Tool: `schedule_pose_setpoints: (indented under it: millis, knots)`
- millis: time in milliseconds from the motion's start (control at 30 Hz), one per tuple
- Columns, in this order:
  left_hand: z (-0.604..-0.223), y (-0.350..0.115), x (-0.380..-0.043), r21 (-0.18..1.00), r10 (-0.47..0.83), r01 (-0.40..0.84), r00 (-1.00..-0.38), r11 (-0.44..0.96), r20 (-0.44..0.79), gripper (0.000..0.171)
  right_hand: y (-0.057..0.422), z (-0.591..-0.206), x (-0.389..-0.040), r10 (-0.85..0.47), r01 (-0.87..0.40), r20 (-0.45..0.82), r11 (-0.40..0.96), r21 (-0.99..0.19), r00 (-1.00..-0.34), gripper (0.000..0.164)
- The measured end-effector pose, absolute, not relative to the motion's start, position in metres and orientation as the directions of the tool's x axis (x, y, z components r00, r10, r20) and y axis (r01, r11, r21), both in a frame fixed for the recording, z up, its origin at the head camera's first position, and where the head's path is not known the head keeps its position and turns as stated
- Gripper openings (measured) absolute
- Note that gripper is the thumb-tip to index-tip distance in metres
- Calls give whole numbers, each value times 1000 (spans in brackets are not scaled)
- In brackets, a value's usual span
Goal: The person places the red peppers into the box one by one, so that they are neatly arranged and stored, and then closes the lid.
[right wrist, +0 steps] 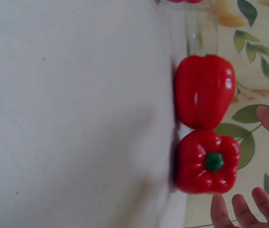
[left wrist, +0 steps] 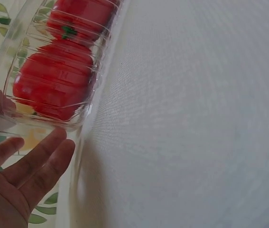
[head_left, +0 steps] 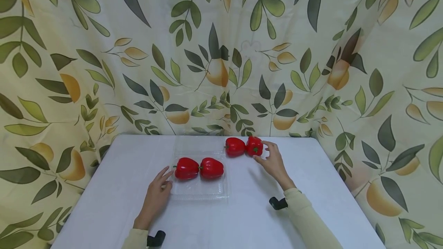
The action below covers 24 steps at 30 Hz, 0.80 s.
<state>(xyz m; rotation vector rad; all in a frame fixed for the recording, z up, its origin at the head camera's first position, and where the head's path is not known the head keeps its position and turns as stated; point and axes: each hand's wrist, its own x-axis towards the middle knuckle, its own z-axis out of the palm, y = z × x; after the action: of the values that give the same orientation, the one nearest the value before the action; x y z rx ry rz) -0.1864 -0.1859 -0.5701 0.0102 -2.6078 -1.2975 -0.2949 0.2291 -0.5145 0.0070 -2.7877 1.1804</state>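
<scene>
Two red bell peppers, a left one and a right one, lie side by side in a clear plastic container. My left hand is at the container's left side, fingers extended, fingertips right at its wall in the left wrist view. Behind the container to the right, a third bell pepper lies on its side against a fourth pepper, whose green stem faces me. Around that fourth one my right hand is spread, thumb and fingertips close to its surface without curling round it.
A white-covered table carries everything. Directly behind its far edge hangs a curtain printed with leaves and fruit, which also runs along both sides. Dark wrist devices, a left one and a right one, stick out beside the sleeves.
</scene>
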Motion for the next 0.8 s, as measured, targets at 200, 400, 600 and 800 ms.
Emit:
schedule_pose_setpoints:
  millis: [200, 400, 600, 800]
  knots:
    - [-571, -187, -186, 790, -102, 105, -973, 604, 208, 40, 230, -529, -308, 52, -16, 69, 669, -743, -996, 87]
    - [-570, -188, -187, 797, -98, 94, -977, 596, 189, 40, 229, -539, -321, 86, 34, 26, 632, -774, -996, 93]
    - [-572, -187, -186, 802, -98, 86, -979, 591, 178, 40, 231, -543, -331, 72, 46, -4, 600, -799, -997, 95]
    - [-571, -188, -187, 794, -96, 97, -977, 600, 193, 40, 231, -550, -342, 64, 45, -10, 569, -821, -998, 94]
